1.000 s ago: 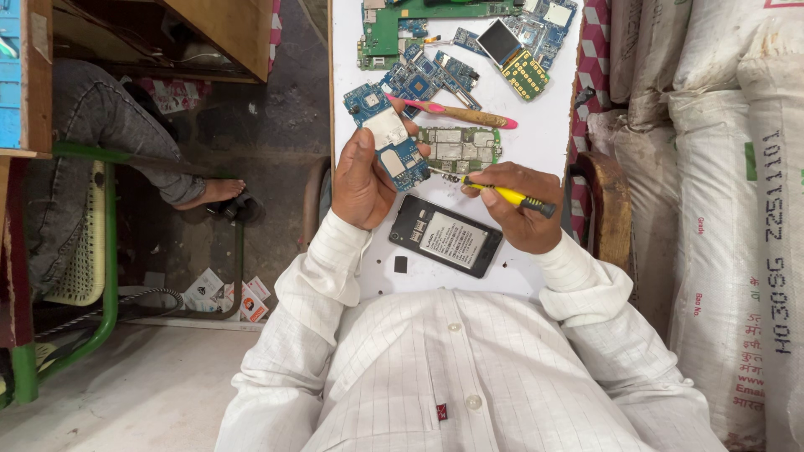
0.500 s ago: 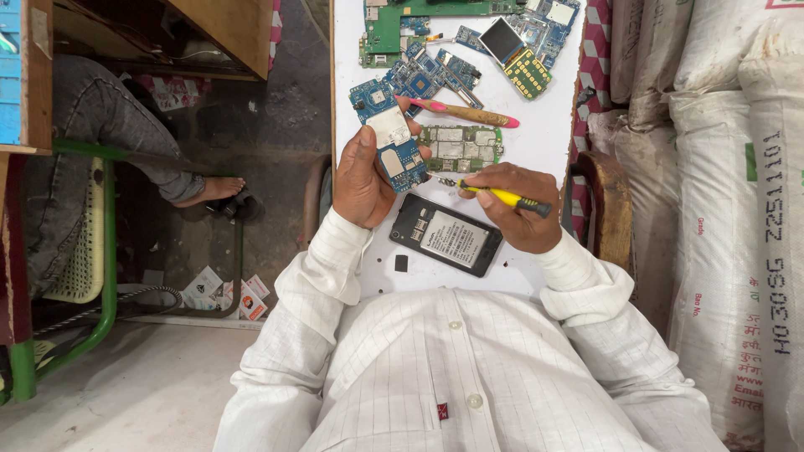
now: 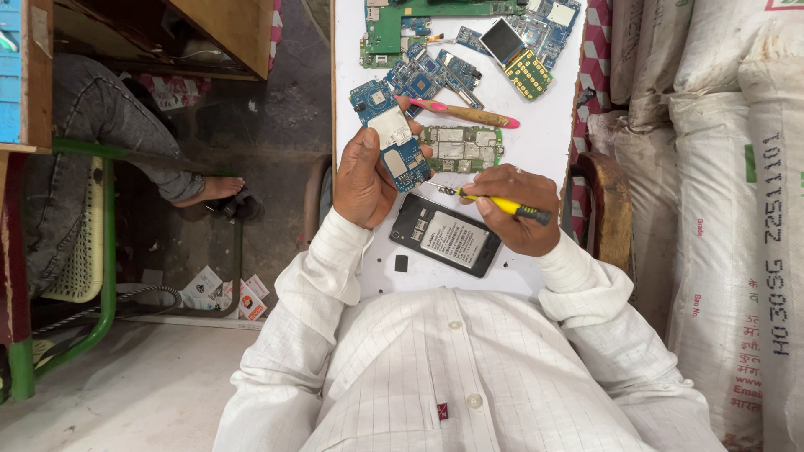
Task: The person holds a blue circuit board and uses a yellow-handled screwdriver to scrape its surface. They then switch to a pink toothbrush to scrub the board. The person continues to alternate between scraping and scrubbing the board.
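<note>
- Blue circuit board (image 3: 394, 138) w/ a silver shield on it, held up over the white table (image 3: 544, 142), just left of centre, tilted w/ its far end pointing away.
- Left hand (image 3: 366, 172) is wrapped round the board's near end, thumb on top, fingers curled under – pinching it firmly.
- Right hand (image 3: 512, 209) is closed round a yellow-handled screwdriver (image 3: 494, 202); its metal tip points left toward the board, near its lower edge, but can't tell if it's touching.
- Right below the hands: an opened black phone (image 3: 445, 236) lying flat, back cover off, label side up, angled a bit. Small black square bit (image 3: 401, 263) sits on the table to the left of it, near the shirt.
- Just far of the right hand: a greenish board (image 3: 462, 145) w/ metal cans, flat on the table.
- Beyond that a pink & tan pencil-ish tool (image 3: 461, 112) lies crosswise, btw the greenish board and the pile.
- Far end of table: heap of more boards (image 3: 435, 71), blue & green, plus a small screen (image 3: 502, 40) and a keypad board (image 3: 530, 74).
- Right side: big white woven sacks (image 3: 729, 167) stacked next to the table.
- Left side: someone else's bare foot (image 3: 213, 189) on the floor and a green-framed chair (image 3: 84, 251).
</note>
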